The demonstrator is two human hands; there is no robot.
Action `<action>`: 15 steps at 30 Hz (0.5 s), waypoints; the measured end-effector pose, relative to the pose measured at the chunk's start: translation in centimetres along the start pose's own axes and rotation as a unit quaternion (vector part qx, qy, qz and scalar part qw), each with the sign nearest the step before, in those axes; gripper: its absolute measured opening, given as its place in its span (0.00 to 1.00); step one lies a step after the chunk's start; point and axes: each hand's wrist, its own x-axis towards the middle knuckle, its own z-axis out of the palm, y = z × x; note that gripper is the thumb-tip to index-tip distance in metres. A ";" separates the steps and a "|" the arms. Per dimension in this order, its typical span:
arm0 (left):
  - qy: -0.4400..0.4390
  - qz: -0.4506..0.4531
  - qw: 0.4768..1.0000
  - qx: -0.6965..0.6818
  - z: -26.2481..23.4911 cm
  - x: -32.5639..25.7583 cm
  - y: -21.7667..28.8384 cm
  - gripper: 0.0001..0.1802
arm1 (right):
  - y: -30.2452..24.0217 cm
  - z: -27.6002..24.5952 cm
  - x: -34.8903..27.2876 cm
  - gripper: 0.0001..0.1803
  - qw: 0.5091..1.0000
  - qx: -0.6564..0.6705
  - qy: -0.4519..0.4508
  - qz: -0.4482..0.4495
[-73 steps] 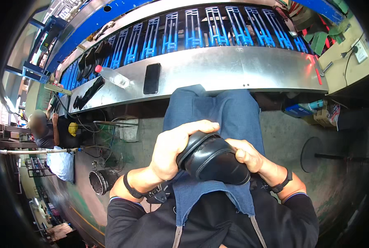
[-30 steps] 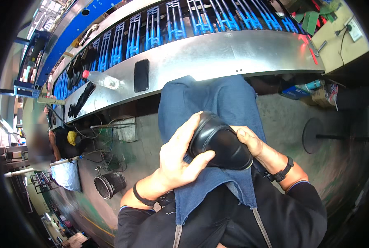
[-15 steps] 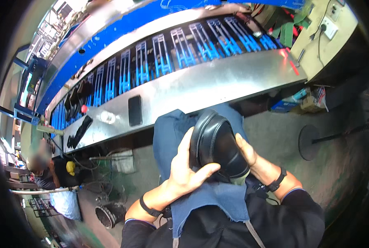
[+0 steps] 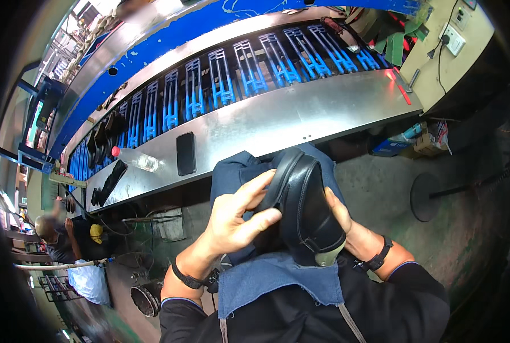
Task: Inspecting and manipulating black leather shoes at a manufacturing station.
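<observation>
A black leather shoe [image 4: 307, 197] with a thick sole stands tilted above my lap, over the blue apron [image 4: 278, 280]. A pale greenish piece [image 4: 327, 256] pokes out of its lower end. My left hand [image 4: 235, 214] is at the shoe's left side, its fingers and thumb closing on the sole edge. On the opposite side my right hand [image 4: 346, 220] grips the upper, thumb showing and the other fingers hidden behind the shoe.
Ahead runs a metal bench [image 4: 255, 126] bearing a phone [image 4: 186, 153], a clear bottle [image 4: 141, 160] with a red cap and a dark shoe [image 4: 112, 182]. Beyond are blue racks [image 4: 221, 86]. Boxes [image 4: 423, 140] sit beneath the bench's right end; a round stand base [image 4: 426, 197] is at right. Another person [image 4: 66, 234] is at far left.
The shoe has turned and tipped, showing more of its side and the pale piece. My left hand has shifted left and down along the sole; my right hand keeps its hold.
</observation>
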 end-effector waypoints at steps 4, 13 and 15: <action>-0.004 -0.055 0.993 -0.102 -1.0 -1.0 -0.6 0.34 | 0.3 -0.1 -0.6 0.39 1.000 0.002 -0.005 0.017; 0.039 -0.017 0.992 0.116 -1.0 -0.1 2.2 0.25 | 0.7 1.5 -0.5 0.39 0.998 -0.060 0.013 0.030; 0.042 -0.019 0.996 0.080 -1.6 -0.5 2.0 0.19 | 1.3 0.6 -0.4 0.39 0.999 -0.013 -0.021 0.046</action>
